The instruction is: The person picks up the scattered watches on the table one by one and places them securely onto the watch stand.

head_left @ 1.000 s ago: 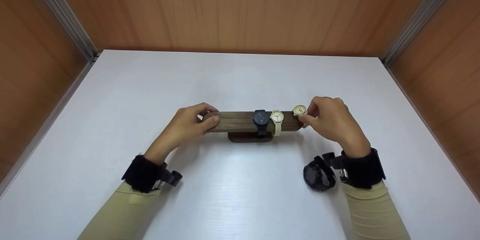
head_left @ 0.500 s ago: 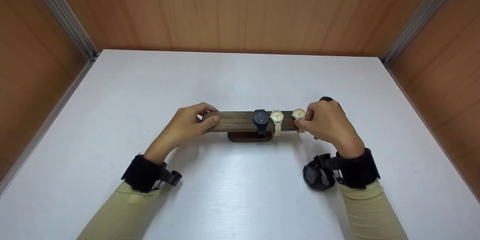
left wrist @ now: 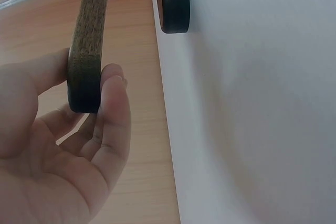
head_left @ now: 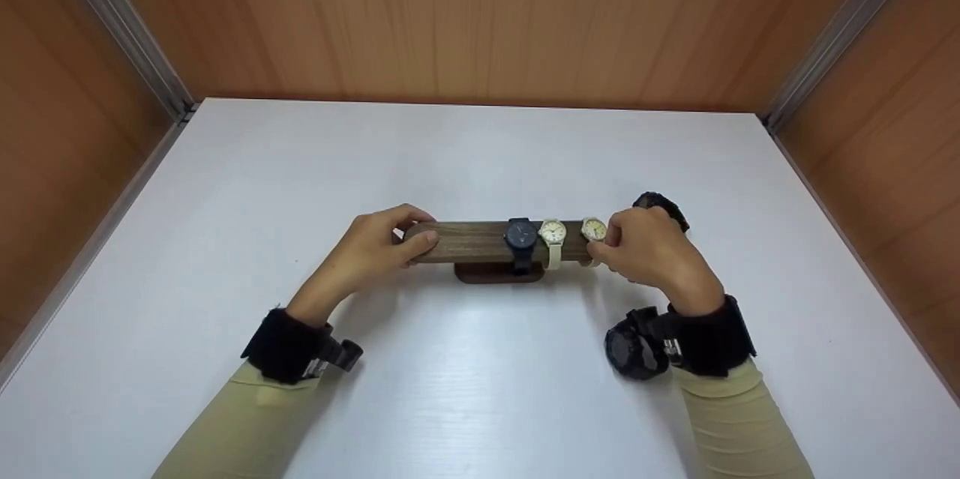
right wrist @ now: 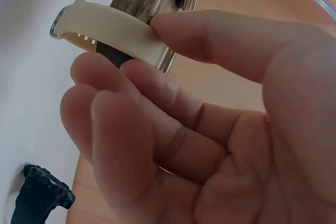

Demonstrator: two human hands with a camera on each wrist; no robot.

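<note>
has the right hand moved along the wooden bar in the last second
Yes. The right hand slid the cream watch leftward along the wooden bar, closer to the other cream watch.

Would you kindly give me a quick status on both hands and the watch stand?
Left hand grips the wooden bar's left end. Right hand pinches the cream-strap watch at its right end. Nothing in the way.
</note>
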